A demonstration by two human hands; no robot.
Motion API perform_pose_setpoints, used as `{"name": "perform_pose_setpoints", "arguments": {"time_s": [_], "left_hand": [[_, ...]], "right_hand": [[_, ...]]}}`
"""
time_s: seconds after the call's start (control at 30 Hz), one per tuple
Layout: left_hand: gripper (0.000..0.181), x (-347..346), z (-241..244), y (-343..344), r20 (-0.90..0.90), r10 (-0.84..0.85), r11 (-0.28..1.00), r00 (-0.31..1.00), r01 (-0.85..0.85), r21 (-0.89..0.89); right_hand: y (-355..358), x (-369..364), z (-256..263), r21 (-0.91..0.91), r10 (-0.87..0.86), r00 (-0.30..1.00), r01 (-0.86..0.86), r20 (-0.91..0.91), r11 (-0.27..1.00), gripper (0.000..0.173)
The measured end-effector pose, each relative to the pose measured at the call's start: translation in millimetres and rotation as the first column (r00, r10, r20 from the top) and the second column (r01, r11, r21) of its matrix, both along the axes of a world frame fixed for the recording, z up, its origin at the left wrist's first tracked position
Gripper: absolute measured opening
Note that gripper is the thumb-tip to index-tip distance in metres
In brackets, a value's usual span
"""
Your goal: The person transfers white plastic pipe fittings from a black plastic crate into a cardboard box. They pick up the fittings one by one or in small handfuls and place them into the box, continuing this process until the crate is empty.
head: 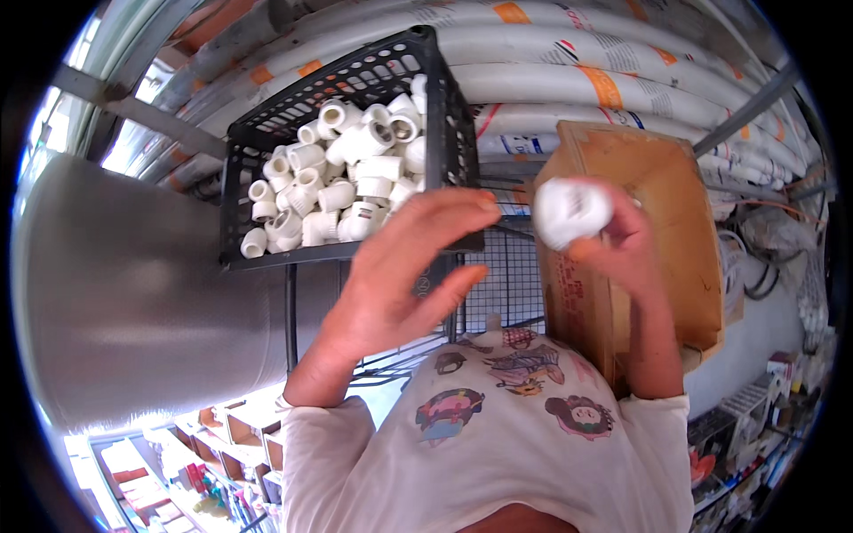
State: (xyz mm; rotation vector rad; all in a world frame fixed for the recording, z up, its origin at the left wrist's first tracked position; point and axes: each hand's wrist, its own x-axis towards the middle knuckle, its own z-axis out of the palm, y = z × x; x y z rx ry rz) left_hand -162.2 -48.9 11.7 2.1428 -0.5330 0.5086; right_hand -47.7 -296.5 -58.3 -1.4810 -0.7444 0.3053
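My right hand point(623, 243) grips a white plastic pipe fitting point(572, 212), blurred by motion, in front of the left side of an open cardboard box point(673, 200). My left hand point(413, 266) holds nothing; its thumb and fingers are spread apart near the front right corner of a black plastic crate point(453, 133). Inside the crate lies a heap of white pipe fittings point(306, 156), several of them elbows and tees. The box's brown inner wall shows, but my right forearm hides part of it.
Long wrapped white pipes point(520, 83) are stacked behind the crate and box. A large silver-grey roll point(133, 293) stands at the left. Below, between crate and box, is a wire grid point(503, 273). Shelves with small goods point(740, 420) line the lower right.
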Motion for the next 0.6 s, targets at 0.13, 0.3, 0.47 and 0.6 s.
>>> {"name": "perform_pose_setpoints", "arguments": {"time_s": [0.13, 0.3, 0.47, 0.6], "left_hand": [[0.036, -4, 9, 48, 0.149, 0.189, 0.982, 0.971, -0.185, -0.042], [0.03, 5, -7, 142, -0.043, 0.533, 0.836, 0.845, -0.534, -0.124], [0.033, 8, -72, 280, -0.092, 0.753, 0.658, 0.652, -0.74, 0.142], [0.039, 5, -88, 298, 0.003, 0.82, 0.484, 0.573, -0.697, 0.529]], "right_hand": [[-42, 63, -53, 0.107, -0.358, 0.9, 0.393, -0.247, 0.913, 0.05], [-77, 108, -129, -0.272, -0.584, 0.721, 0.516, -0.374, 0.812, 0.043], [-113, 129, -244, -0.6, -0.636, 0.66, 0.335, -0.401, 0.726, 0.038], [-121, 122, -279, -0.737, -0.672, 0.659, 0.259, -0.337, 0.624, 0.041]]}}
